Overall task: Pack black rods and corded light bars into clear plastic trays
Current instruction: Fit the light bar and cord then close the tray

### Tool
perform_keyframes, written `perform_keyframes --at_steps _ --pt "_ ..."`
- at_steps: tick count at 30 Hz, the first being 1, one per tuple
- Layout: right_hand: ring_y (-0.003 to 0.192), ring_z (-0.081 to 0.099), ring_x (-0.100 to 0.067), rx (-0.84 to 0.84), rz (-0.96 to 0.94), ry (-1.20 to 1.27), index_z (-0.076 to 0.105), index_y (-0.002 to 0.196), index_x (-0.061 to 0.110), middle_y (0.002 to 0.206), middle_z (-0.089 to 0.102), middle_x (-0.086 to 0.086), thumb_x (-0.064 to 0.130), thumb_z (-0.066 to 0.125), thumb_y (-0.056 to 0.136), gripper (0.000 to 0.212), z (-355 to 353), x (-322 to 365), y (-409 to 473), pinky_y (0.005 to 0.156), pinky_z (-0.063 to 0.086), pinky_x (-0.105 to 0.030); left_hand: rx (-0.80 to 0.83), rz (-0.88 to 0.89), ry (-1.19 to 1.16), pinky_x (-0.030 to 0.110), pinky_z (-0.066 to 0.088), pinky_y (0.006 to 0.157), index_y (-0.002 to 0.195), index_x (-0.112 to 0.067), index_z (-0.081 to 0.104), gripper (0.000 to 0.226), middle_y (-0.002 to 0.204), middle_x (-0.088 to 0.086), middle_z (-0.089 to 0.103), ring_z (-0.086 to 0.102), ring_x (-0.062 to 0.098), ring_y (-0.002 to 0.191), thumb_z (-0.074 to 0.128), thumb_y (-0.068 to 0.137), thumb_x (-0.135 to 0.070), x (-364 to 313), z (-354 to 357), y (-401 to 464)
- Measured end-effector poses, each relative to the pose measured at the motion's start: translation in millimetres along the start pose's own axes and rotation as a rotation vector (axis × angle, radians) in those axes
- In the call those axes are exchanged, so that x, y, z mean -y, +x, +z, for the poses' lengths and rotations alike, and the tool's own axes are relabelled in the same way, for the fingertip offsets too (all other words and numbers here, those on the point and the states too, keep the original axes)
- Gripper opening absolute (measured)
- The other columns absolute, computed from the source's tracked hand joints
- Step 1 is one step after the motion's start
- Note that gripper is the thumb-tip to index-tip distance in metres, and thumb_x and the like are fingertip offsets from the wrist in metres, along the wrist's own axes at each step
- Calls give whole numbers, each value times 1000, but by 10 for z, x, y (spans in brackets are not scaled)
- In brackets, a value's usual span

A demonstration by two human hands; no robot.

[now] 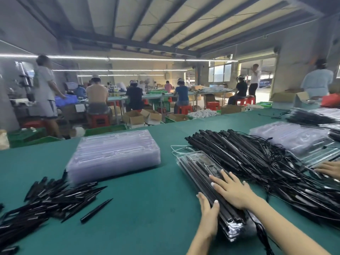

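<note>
A clear plastic tray (185, 159) filled with black light bars lies lengthwise on the green table, in front of me to the right. My right hand (232, 190) presses flat on top of it with straight fingers. My left hand (207, 214) holds the tray's near left edge, thumb on top. A big pile of corded light bars (257, 155) lies just right of the tray. Loose black rods (51, 199) are heaped at the near left. A stack of empty clear trays (114, 153) stands in the middle.
Another person's hand (327, 169) rests on trays at the right edge. More clear trays (288, 138) and packed ones (312, 116) lie at the far right. Beyond the table, seated workers, red stools, cardboard boxes and green crates fill the floor.
</note>
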State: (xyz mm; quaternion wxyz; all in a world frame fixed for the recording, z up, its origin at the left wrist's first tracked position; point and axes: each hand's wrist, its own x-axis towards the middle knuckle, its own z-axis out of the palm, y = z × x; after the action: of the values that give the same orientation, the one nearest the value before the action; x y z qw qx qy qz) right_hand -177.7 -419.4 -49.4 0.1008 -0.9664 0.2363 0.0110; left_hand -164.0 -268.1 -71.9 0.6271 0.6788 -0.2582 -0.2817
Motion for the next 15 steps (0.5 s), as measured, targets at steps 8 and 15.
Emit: perform_keyframes --at_steps 8,15 --pt "133 40 -31 -53 275 224 29 148 12 149 38 -15 65 33 93 76 -141 -279 -92 108 35 -41 60 -67 -188 26 11 118 151 -12 -3 63 159 0 6 13 11 145 36 103 -23 139 -86 -159" --pt "133 41 -30 34 234 231 20 148 2 149 36 -19 67 38 90 89 -129 -276 -186 105 35 -36 85 -52 12 36 5 120 148 -10 -19 70 158 4 -13 -4 17 147 33 104 -25 23 83 -170"
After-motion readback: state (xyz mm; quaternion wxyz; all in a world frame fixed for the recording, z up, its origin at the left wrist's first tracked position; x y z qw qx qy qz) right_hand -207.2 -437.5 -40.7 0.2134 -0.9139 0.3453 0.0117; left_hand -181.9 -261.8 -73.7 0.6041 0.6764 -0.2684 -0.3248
